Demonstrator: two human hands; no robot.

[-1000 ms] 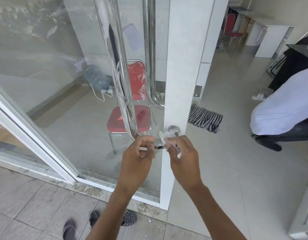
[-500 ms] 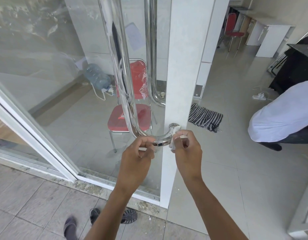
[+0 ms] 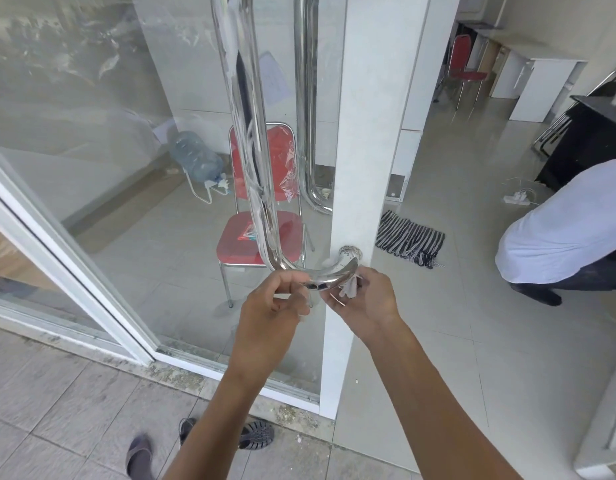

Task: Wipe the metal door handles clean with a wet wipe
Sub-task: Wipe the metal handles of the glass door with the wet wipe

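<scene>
1. Glass door panel (image 3: 92, 168): fills the left of the view, set in a white frame; reflections cross its upper part.
2. Water jug (image 3: 195, 157): lies tilted on a wire stand behind the glass, left of the chair.
3. Red chair (image 3: 261, 237): chrome legs, seen through the glass, plastic film on its backrest.
4. Door handle (image 3: 251, 133): polished metal tube, running down the glass, then curving right at its lower end to a round mount on the white door edge (image 3: 369, 133). A second tube shows behind the glass, just right of it.
5. Sandals (image 3: 254, 434): dark, on the tiled floor by the door sill, low in the view.
6. Left hand (image 3: 268, 313): forearm rises from the bottom edge; back of hand toward the camera; fingers curled, thumb and forefinger pinching the underside of the handle's curve.
7. Right hand (image 3: 365, 303): forearm enters from bottom right; fingers curled round a wet wipe (image 3: 350, 287).
8. Wet wipe: bunched, white, pressed against the right end of the handle's curve, just below the round mount.
9. Striped mat (image 3: 408, 239): black and white, on the indoor floor right of the door edge.
10. Second person (image 3: 559, 230): bent over at far right, white shirt, dark trousers.
11. White table (image 3: 538, 81): far right background, another red chair beside it.
</scene>
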